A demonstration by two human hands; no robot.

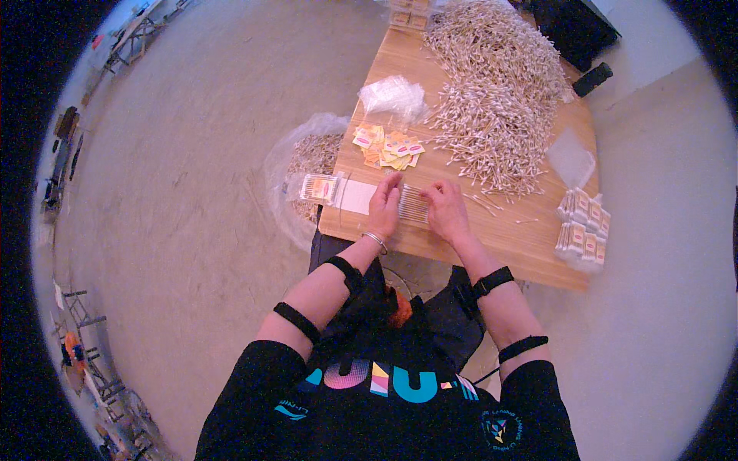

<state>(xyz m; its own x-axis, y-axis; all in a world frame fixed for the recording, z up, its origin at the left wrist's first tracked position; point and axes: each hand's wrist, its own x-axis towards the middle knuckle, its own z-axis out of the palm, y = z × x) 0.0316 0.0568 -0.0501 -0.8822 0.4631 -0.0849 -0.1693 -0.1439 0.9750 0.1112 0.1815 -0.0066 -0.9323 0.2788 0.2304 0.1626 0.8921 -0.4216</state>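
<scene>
On the wooden table [530, 246] my left hand [384, 206] and my right hand [446, 209] press from both sides against a small bundle of cotton swabs [413, 204] lying flat between them. Both hands have their fingers curled around the bundle's ends. A filled clear packet of swabs [320, 187] lies at the table's left edge, just left of my left hand, next to a white slip [355, 197]. A large heap of loose cotton swabs [496, 92] covers the far part of the table.
Orange and pink paper labels [388, 147] lie scattered beyond my hands, with empty clear bags [393, 97] behind them. Stacked finished packets [583, 229] sit at the right edge. A plastic bag of swabs [307, 161] stands on the floor at the left.
</scene>
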